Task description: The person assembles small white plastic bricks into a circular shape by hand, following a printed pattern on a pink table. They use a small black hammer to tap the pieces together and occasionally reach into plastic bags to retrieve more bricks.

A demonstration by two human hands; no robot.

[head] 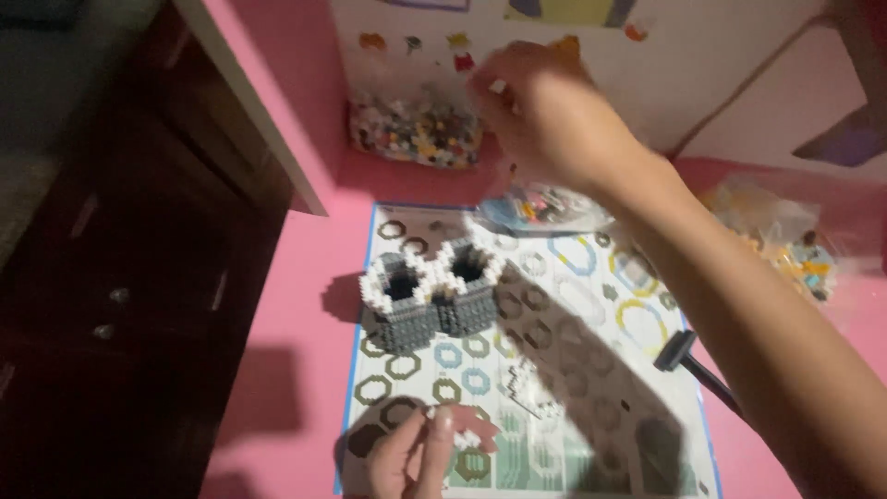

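My right hand (545,111) reaches far across the pink table toward a clear bag of mixed small bricks (416,129), with a tiny white piece pinched between its fingertips. At the near edge, my left hand (416,453) holds a small cluster of white bricks (467,434) against the printed instruction sheet (573,314). Two joined grey brick towers with white rims (432,291) stand on the sheet's upper left. A small loose white brick assembly (527,388) lies on the sheet below them.
A dark brick-separator tool (688,356) lies at the sheet's right edge. More clear bags of bricks sit at centre back (545,208) and at right (785,245). A dark wooden cabinet (139,277) borders the pink table (296,370) on the left.
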